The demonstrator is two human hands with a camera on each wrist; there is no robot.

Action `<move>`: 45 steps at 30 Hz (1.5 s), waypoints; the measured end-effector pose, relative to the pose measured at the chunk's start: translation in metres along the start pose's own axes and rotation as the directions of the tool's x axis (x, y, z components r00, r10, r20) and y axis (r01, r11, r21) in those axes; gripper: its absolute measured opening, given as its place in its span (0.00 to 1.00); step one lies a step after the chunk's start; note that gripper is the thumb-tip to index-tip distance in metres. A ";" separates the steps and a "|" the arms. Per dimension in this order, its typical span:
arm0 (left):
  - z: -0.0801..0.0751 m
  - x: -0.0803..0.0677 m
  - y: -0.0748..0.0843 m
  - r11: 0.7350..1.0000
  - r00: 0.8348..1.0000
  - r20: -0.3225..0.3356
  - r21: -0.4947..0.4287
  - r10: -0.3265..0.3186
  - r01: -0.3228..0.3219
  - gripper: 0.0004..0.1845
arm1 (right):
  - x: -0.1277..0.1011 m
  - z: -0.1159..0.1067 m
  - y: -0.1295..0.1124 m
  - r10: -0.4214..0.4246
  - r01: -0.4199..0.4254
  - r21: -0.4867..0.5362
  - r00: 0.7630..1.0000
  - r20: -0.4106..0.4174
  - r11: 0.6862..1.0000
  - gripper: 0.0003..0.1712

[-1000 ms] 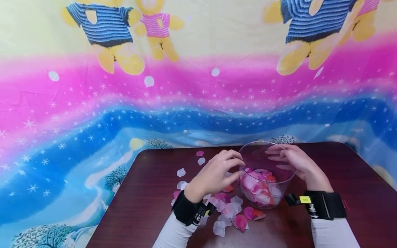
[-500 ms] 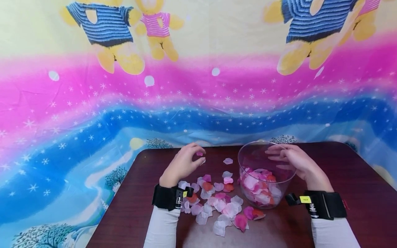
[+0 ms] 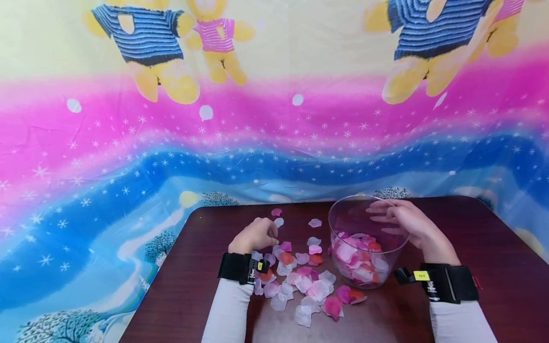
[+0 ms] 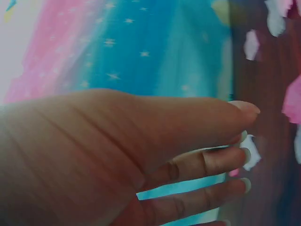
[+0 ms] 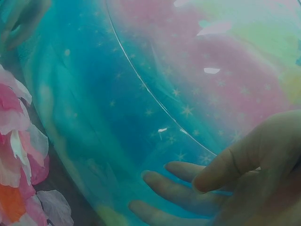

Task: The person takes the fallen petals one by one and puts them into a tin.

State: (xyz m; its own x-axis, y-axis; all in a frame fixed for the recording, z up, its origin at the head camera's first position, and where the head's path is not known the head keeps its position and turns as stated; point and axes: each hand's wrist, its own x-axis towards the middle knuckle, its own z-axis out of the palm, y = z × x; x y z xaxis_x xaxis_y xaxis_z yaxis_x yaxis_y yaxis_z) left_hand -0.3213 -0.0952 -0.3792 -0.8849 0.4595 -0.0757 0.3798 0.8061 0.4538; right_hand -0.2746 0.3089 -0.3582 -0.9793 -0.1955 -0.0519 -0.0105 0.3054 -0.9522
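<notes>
Pink, white and orange fabric flower petals [image 3: 306, 281] are seen in two places: a good share already lies inside the clear round plastic bowl [image 3: 368, 238], filling roughly its lower part, while a loose scatter is left on the dark reddish-brown wooden table [image 3: 493, 238] just left of the bowl and in front of it. A few stray petals, among them a single pink petal [image 3: 276, 212] and a white one [image 3: 315, 222], lie farther back toward the table's far edge.

The work of gathering the petals is judged to be about half done: the bowl holds a layered heap, yet a comparable number is left spread on the tabletop, so many more pickups would be needed.

The left hand [image 3: 256, 236] is lowered over the left end of the scatter, its fingers [image 4: 221, 160] drawn close together against the thumb with a small white petal [image 4: 250, 151] at their tips; a light pinch is suggested, though a firm hold cannot be confirmed. The right hand [image 3: 407, 224] is laid against the far right wall of the bowl, its fingers [image 5: 178, 188] gently spread and curved round the clear plastic, so the bowl is steadied upright on the table.

Behind the table a bright printed cloth with teddy bears and stars [image 3: 171, 119] is hung
</notes>
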 end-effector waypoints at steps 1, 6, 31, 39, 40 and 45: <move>0.002 0.001 -0.001 1.000 1.000 0.013 -0.001 -0.019 0.019 0.04 | 0.000 0.000 0.000 0.000 0.000 0.001 1.000 -0.001 1.000 0.32; 0.014 0.004 -0.005 0.996 0.994 0.063 0.020 -0.085 0.084 0.02 | 0.000 0.000 0.001 -0.002 0.002 0.002 1.000 -0.002 1.000 0.31; 0.028 0.011 -0.007 0.995 0.992 0.074 -0.004 -0.104 0.104 0.05 | 0.000 0.000 0.002 -0.002 0.002 0.002 1.000 -0.008 1.000 0.31; 0.031 0.013 -0.007 0.999 0.996 0.081 0.006 -0.047 0.047 0.06 | 0.000 0.001 0.002 0.001 -0.001 -0.001 1.000 -0.007 1.000 0.31; 0.030 0.013 -0.007 0.999 0.997 0.076 0.009 -0.035 0.035 0.07 | 0.000 0.001 0.002 0.001 -0.001 0.000 1.000 -0.006 1.000 0.31; 0.022 0.012 -0.006 1.000 0.999 0.026 0.019 0.022 -0.022 0.08 | -0.001 0.001 0.002 -0.001 0.001 -0.001 1.000 -0.006 1.000 0.30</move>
State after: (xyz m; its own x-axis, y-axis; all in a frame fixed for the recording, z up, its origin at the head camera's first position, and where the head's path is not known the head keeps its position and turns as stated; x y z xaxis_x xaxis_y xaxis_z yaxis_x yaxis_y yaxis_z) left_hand -0.3281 -0.0866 -0.4029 -0.8690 0.4868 -0.0892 0.4045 0.8026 0.4385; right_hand -0.2738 0.3088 -0.3602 -0.9805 -0.1904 -0.0488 -0.0119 0.3057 -0.9521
